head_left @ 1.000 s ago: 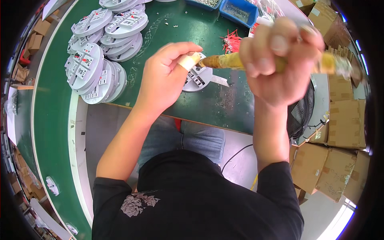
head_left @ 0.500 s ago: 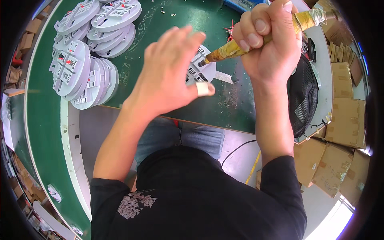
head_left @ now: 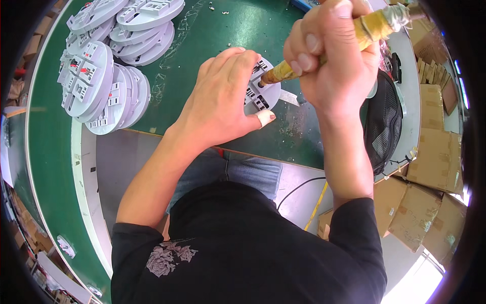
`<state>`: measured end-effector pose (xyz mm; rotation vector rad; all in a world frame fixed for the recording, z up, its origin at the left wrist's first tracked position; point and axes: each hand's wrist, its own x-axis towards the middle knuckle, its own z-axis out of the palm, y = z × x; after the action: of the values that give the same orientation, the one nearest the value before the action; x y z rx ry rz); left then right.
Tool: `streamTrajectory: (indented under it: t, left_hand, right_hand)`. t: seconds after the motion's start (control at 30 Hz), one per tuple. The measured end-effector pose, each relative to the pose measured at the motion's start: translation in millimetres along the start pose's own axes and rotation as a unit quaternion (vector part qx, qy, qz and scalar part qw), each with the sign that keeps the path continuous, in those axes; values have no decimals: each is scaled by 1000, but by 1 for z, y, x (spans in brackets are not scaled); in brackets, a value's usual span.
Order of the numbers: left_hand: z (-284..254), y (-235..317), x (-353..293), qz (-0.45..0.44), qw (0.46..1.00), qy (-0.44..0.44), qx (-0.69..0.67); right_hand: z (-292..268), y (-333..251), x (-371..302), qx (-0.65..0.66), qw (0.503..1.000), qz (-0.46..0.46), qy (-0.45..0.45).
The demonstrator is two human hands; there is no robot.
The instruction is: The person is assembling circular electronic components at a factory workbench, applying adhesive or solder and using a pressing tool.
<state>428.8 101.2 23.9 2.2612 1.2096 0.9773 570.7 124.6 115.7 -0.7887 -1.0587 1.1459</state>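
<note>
A round light-grey plastic base point(head_left: 271, 96) with dark slots lies on the green workbench in front of me. My left hand point(head_left: 217, 99) grips its left side, with the fingers over the far edge and the taped thumb at the near edge. In my right hand point(head_left: 338, 63) is a yellow tape-wrapped screwdriver point(head_left: 281, 72), slanted down to the left. Its tip meets the base close to the middle. My left fingers hide much of the base.
Stacks of similar grey bases point(head_left: 88, 83) stand at the left of the green bench point(head_left: 202, 30). A black mesh bag point(head_left: 387, 121) is at the right, with cardboard boxes point(head_left: 430, 157) beyond. A blue tray point(head_left: 304, 4) shows at the far edge.
My left hand has come down from a blurred, spread pose above the base and settled on it. The screwdriver tip stays at the base, and the right hand has shifted slightly.
</note>
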Motion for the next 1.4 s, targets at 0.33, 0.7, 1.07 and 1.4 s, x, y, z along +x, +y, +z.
streamTrajectory:
  t: [0.33, 0.7, 1.07, 1.4]
  left_hand:
    - [3, 15, 3, -65, 996, -45, 50]
    - [-19, 28, -7, -54, 961, 104, -252]
    - [-24, 48, -22, -29, 761, 108, -639]
    - [-39, 49, -26, -77, 684, 122, -715]
  right_hand:
    - [0, 8, 7, -141, 977, -68, -144]
    - [-17, -75, -6, -245, 969, 10, 23]
    - [0, -18, -58, -34, 987, 152, -37]
    - [-2, -27, -61, -218, 966, 55, -125]
